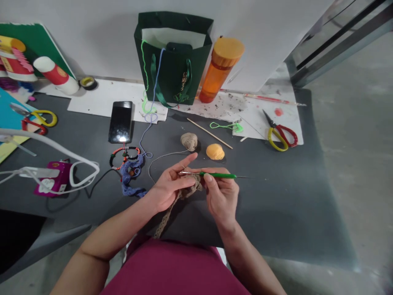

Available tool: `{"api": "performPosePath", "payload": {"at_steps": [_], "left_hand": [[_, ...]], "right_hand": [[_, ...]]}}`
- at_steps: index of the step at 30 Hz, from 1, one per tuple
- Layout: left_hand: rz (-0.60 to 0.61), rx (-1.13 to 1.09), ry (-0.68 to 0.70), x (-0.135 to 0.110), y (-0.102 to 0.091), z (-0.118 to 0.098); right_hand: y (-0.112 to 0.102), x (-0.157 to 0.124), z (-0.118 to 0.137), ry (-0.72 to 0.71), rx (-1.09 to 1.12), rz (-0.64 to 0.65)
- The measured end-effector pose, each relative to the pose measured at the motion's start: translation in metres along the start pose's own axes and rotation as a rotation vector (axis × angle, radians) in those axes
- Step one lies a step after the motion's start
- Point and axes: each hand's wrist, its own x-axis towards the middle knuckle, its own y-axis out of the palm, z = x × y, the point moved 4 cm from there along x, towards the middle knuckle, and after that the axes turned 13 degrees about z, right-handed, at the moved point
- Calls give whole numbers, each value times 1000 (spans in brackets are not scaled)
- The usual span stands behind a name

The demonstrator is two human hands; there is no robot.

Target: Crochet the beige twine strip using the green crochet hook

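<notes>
Beige lacy crochet (166,219) hangs pinched in the left hand (167,187). The right hand (223,197) grips a slim green-handled metal hook (220,175) against the crochet.

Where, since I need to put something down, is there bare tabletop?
Widest: the grey tabletop right of the right hand, this side of the right-side scissors with red and yellow handles. A smaller patch lies between the rectangular black phone and the thick white cable. Crowded: left of the left hand, around the blue crocheted strip.

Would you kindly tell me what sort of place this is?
Probably a craft workspace: a green-handled hook in the right hand, a beige yarn ball and a blue crocheted strip.
</notes>
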Motion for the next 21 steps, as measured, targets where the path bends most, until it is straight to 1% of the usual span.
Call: {"api": "performPosePath", "payload": {"at_steps": [3,5,7,9,10,11,14,16,18,21], "left_hand": [[-26,35,65,0,-1,0],[-54,56,101,0,-4,-1],[-80,66,116,0,-5,-2],[-81,54,108,1,-5,-2],[-71,45,90,1,-5,-2],[-60,35,66,1,-4,-2],[-47,16,1,1,-4,-1],[-44,14,-12,1,-6,0],[-30,18,1,1,-7,-1],[0,34,21,2,-8,-1]], "right_hand": [[1,-1,9,-82,-136,16],[5,0,18,-193,-250,56],[9,1,27,-335,-371,91],[11,0,31,-415,-419,79],[11,-1,30,-403,-401,57],[9,-1,27,-353,-358,30],[3,-3,12,-129,-180,-51],[0,-5,4,-40,-116,-102],[-2,-6,2,-23,-113,-125],[-2,-5,5,-42,-143,-135]]}}
